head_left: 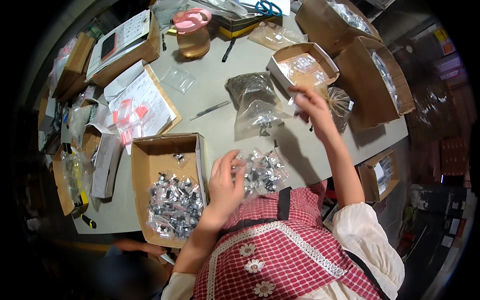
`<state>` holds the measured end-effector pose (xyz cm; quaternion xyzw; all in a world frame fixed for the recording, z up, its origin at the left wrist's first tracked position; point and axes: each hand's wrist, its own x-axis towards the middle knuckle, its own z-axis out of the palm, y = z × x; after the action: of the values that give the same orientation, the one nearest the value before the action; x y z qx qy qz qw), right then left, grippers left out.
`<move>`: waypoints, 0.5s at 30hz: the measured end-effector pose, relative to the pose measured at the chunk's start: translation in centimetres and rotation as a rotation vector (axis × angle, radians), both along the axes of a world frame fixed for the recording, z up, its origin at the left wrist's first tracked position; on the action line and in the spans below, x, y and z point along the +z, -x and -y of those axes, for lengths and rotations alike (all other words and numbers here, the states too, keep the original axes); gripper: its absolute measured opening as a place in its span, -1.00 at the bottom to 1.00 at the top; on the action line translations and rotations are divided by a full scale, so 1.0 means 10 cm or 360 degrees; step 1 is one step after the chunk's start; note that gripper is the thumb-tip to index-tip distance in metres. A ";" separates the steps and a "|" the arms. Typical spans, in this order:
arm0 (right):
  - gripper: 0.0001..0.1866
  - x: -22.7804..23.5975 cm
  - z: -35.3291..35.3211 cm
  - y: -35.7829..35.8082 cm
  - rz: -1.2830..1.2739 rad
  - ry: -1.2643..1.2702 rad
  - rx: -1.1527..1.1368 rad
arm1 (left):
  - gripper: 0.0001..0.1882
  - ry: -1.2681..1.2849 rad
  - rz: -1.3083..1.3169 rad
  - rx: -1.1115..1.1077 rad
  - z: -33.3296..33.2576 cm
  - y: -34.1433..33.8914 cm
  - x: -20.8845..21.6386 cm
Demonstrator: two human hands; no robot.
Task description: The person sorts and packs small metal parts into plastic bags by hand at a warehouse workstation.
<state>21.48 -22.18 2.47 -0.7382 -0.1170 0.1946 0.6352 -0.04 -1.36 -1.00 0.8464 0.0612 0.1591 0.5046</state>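
Note:
My right hand (314, 107) is raised above the right side of the table, fingers pinched on a small clear plastic bag (292, 100), partly hidden. Below the fingers stands a shallow cardboard box (326, 81) with small clear bags in it. My left hand (226, 181) hovers with loosely bent fingers, thumb apart, beside a pile of small clear bags (262, 172) with dark and silvery parts, at the table's near edge. To its left, an open cardboard box (138, 192) holds many similar filled bags. A larger clear bag (255, 97) of dark parts lies between, some parts spilled at its mouth.
A pen (210, 110), a flat empty bag (178, 80) and a clipboard (172, 112) with red-marked bags lie leftward. A pink-lidded jug (193, 37) stands behind. Tall cartons (367, 85) line the right edge; another person's arm (137, 246) shows at lower left.

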 end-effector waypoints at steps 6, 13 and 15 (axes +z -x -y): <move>-0.60 0.01 -0.35 1.00 -0.0519 0.0124 0.0646 | -0.62 -0.0481 0.0344 -0.0152 0.05 -0.03 0.20; -0.67 -0.25 -0.31 1.23 -0.0327 0.0165 0.0585 | -0.85 -0.0195 0.0219 -0.0158 0.01 0.00 0.06; -0.72 -0.25 -0.28 1.25 -0.0209 0.0235 0.0604 | -0.86 -0.0064 0.0099 -0.0123 0.02 0.00 0.02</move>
<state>8.99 -19.37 -0.03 -0.7332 -0.1977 0.3664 0.5376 -0.02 -1.57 -0.84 0.8527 0.0097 0.1669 0.4950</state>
